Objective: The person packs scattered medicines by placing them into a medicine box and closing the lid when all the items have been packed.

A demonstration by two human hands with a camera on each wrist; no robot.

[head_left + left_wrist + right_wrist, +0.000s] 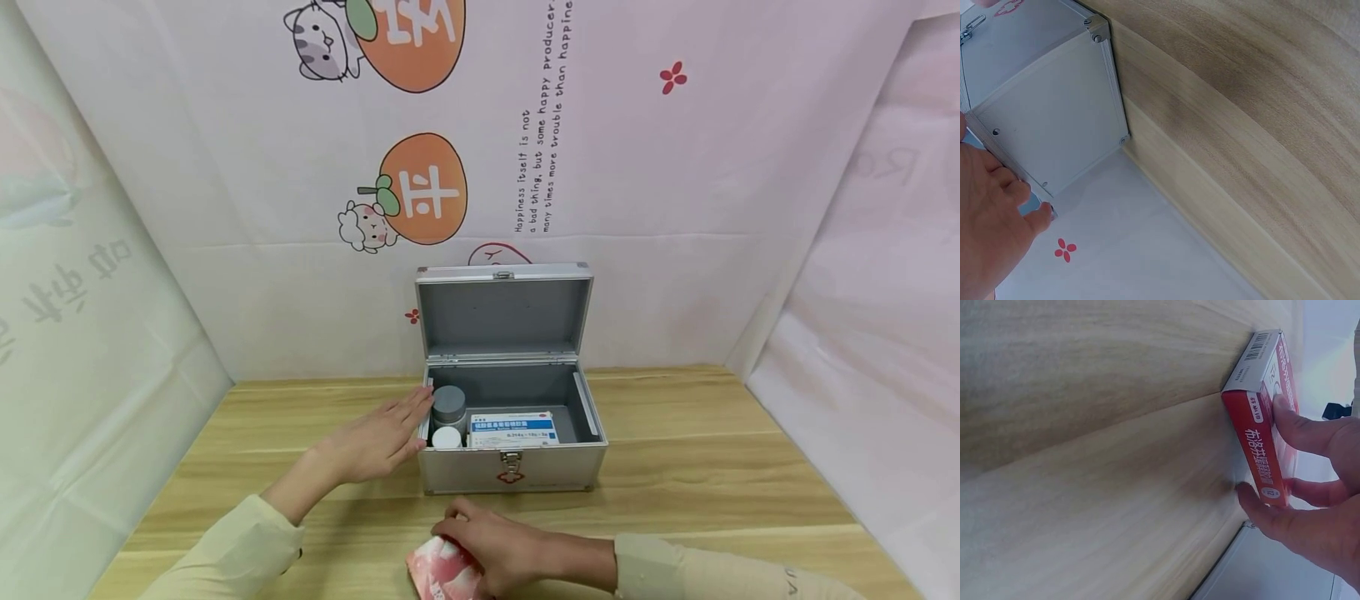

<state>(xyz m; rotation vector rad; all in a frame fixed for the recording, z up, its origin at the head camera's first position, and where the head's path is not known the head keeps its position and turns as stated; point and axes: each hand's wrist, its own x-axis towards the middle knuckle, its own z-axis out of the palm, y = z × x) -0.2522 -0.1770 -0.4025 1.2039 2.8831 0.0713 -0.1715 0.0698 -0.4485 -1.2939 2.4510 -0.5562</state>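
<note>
A silver first-aid case (517, 471) stands on the table with its lid raised. In it are a grey-lidded bottle (450, 402), a white-capped bottle (447, 437) and a blue and white medicine box (512, 428). My left hand (375, 437) lies at the case's left rim, fingers extended; in the left wrist view its fingertips reach over the case's edge. In front of the case, my right hand (502, 546) grips a red and white medicine box (1260, 437) between thumb and fingers. That box is close to the tabletop; whether it touches cannot be told.
The wood-grain table (697, 483) extends on both sides of the case. Behind it hangs a printed white cloth (637, 208), close to the raised lid. White cloth also closes off the left and right sides.
</note>
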